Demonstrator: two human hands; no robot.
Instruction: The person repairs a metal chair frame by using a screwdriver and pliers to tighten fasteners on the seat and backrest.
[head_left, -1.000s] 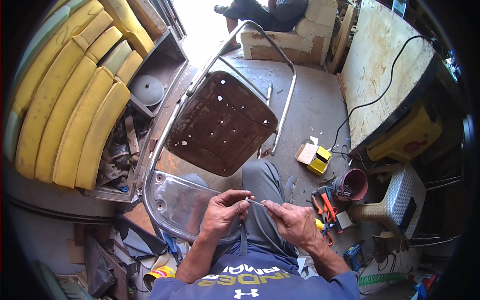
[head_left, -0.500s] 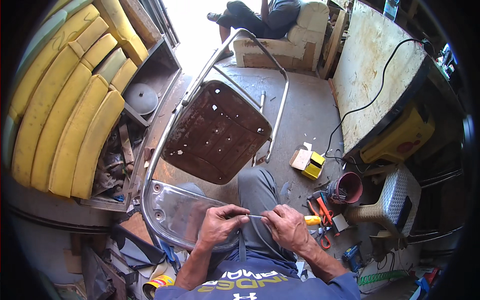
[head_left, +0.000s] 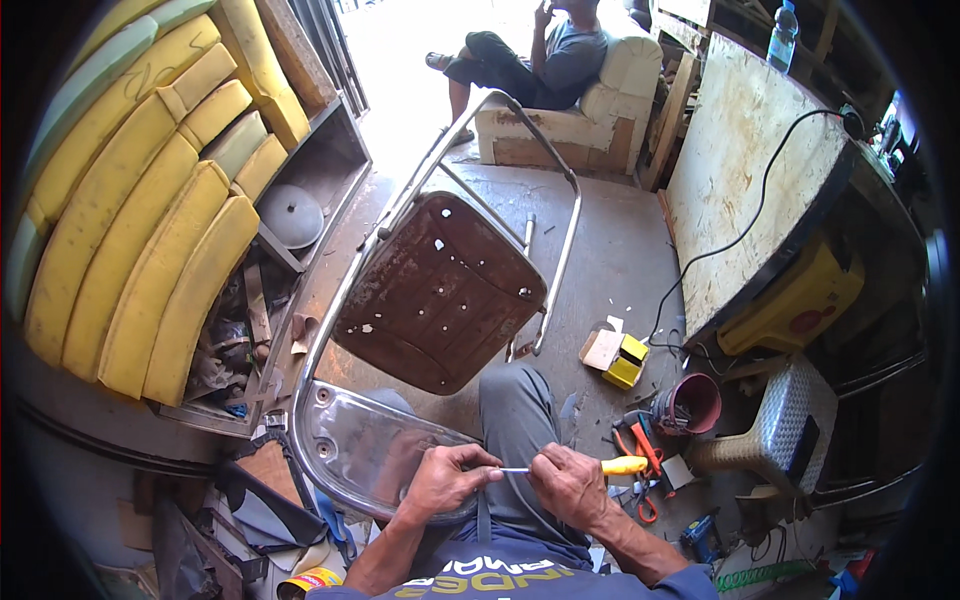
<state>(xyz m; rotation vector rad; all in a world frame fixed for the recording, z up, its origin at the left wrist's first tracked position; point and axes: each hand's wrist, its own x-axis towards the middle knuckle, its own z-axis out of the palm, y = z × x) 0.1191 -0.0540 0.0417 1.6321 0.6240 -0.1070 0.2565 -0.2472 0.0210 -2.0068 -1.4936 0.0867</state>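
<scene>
My right hand [head_left: 568,486] is closed round a screwdriver [head_left: 626,465], its yellow handle sticking out on the right and its thin shaft pointing left. At the shaft's tip, the fingers of my left hand [head_left: 446,484] are pinched together; whatever small thing they hold is too small to make out. Both hands are above my lap. Beside my left hand lies the clear-covered or shiny metal backrest [head_left: 385,440] of a chair frame [head_left: 322,345] made of bent chrome tube. Its worn brown seat panel [head_left: 440,295], dotted with holes, faces up beyond my knees.
Yellow foam pads [head_left: 150,240] are stacked at the left. A small yellow box [head_left: 625,365], pliers [head_left: 645,450], a reddish bucket [head_left: 690,402] and a stool [head_left: 790,420] stand or lie at the right. A person [head_left: 570,60] sits in a pale armchair [head_left: 620,100] at the back.
The whole scene has shifted lower in the picture as the view tilted up. My hands keep nearly the same hold on the screwdriver and at its tip.
</scene>
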